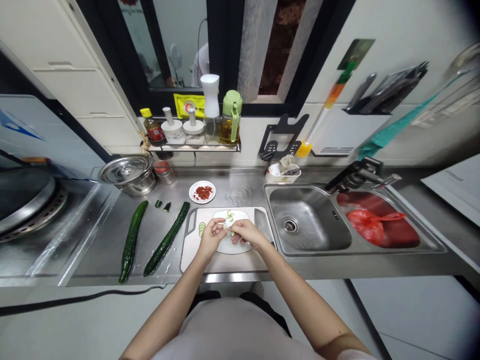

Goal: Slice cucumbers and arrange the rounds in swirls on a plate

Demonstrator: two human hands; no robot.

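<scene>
Over a white plate (pixel 234 247) on the cutting board (pixel 192 255), my left hand (pixel 213 235) and my right hand (pixel 245 233) meet with fingertips pinched. Between them is a small pale-green piece, seemingly a cucumber slice (pixel 231 233), mostly hidden by my fingers. Several curved cucumber slices (pixel 229 216) lie on the far part of the plate. A short overlapping row of cucumber slices (pixel 202 229) rests on the board, left of my left hand. Farther left, two long cucumbers (pixel 133 240) lie on the steel counter, with two cut-off cucumber ends (pixel 167 206) beyond them.
A small dish of chopped red pieces (pixel 203 192) stands behind the board. To the right is a double sink (pixel 311 240) with a red plastic bag (pixel 367 225) in one basin. A lidded steel pot (pixel 129 175) stands back left, below a shelf of condiments (pixel 195 148).
</scene>
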